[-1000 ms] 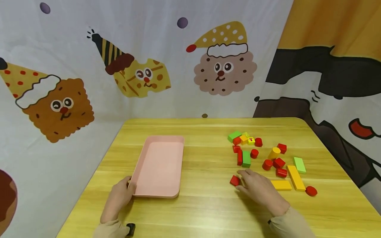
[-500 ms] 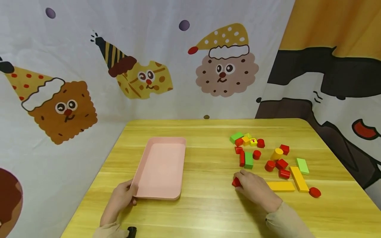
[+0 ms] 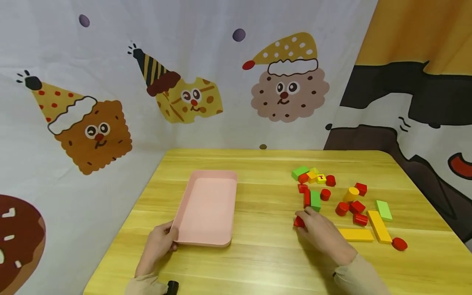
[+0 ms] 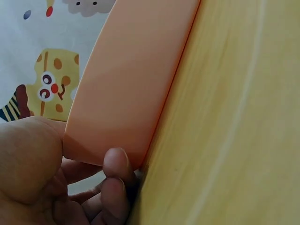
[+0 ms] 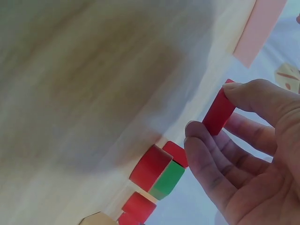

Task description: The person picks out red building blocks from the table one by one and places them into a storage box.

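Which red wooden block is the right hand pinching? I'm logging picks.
The small red wooden block at the cluster's near-left edge, pinched by the right hand; the other red blocks lie untouched farther back and right.

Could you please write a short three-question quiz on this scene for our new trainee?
1. True or false: the pink tray already holds several blocks.
2. What does the right hand pinch? A) a yellow plank B) a red block C) a green block
3. Fill in: the left hand holds the tray by its near ____ corner.

Key:
1. False; the tray's inside shows nothing in the head view, and the blocks lie on the wooden table to its right.
2. B; the right wrist view shows the thumb and fingers pinching it.
3. Left.
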The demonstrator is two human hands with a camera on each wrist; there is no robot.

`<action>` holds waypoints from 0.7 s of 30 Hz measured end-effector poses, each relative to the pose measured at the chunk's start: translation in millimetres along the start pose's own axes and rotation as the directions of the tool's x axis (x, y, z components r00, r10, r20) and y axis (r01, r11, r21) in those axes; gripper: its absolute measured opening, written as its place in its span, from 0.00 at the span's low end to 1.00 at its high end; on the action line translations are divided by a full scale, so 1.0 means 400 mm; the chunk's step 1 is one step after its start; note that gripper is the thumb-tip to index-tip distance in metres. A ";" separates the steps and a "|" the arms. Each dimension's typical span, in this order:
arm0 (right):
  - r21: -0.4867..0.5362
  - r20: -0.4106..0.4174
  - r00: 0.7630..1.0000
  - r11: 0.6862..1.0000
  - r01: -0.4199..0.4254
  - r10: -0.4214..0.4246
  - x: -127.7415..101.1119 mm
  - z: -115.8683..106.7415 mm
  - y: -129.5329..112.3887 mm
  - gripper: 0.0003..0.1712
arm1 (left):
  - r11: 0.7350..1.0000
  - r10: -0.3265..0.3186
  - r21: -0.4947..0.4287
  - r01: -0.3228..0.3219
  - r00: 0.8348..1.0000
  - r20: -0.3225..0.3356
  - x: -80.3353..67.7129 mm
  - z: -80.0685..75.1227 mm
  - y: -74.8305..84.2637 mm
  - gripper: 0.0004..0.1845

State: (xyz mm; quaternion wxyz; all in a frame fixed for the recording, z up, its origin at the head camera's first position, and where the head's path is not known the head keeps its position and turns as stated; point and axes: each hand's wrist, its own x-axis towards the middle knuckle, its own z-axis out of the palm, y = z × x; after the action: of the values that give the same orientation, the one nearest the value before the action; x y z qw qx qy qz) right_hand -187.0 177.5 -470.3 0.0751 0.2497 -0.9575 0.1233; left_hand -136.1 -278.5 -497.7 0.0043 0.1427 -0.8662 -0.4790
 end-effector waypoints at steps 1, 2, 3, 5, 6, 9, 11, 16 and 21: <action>0.002 0.001 1.000 1.000 0.001 -0.001 0.000 -0.001 0.001 0.23 | 1.000 0.004 -0.007 -0.004 1.000 -0.002 0.000 0.002 0.000 0.22; 0.006 0.003 1.000 1.000 0.000 0.000 -0.001 -0.002 0.002 0.23 | 1.000 0.007 -0.012 -0.007 1.000 -0.003 0.001 0.004 0.000 0.21; 0.009 0.006 1.000 1.000 -0.002 0.002 -0.001 -0.003 0.002 0.23 | 1.000 0.010 -0.014 -0.010 1.000 -0.002 0.001 0.005 0.001 0.21; 0.018 0.011 1.000 1.000 -0.006 0.006 -0.001 -0.005 0.001 0.24 | 1.000 0.013 -0.010 -0.012 1.000 0.006 0.001 0.008 0.002 0.21; 0.021 0.012 1.000 1.000 -0.007 0.007 -0.001 -0.005 -0.001 0.24 | 1.000 0.012 -0.007 -0.011 1.000 0.010 0.001 0.010 0.003 0.21; 0.016 0.003 1.000 1.000 0.010 -0.010 0.002 -0.006 -0.011 0.24 | 1.000 0.002 -0.002 -0.002 1.000 0.008 0.000 0.014 0.002 0.21; 0.008 -0.012 0.999 0.999 0.033 -0.033 0.009 -0.007 -0.021 0.24 | 1.000 -0.010 -0.002 0.010 1.000 -0.013 -0.001 0.016 -0.001 0.22; -0.008 -0.069 0.993 0.995 0.097 -0.097 0.037 -0.012 -0.053 0.23 | 1.000 -0.002 -0.003 0.002 0.999 -0.040 -0.001 0.017 -0.002 0.21; 0.006 -0.101 0.986 0.991 0.133 -0.132 0.064 -0.016 -0.087 0.23 | 1.000 0.018 0.016 -0.018 1.000 -0.022 0.000 0.020 0.006 0.20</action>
State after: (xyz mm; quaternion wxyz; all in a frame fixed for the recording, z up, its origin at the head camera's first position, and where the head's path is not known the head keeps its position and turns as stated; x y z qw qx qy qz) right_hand -191.4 137.9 -451.9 0.1294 0.3066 -0.9330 0.1366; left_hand -137.9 -270.6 -500.0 0.0172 0.1402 -0.8710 -0.4705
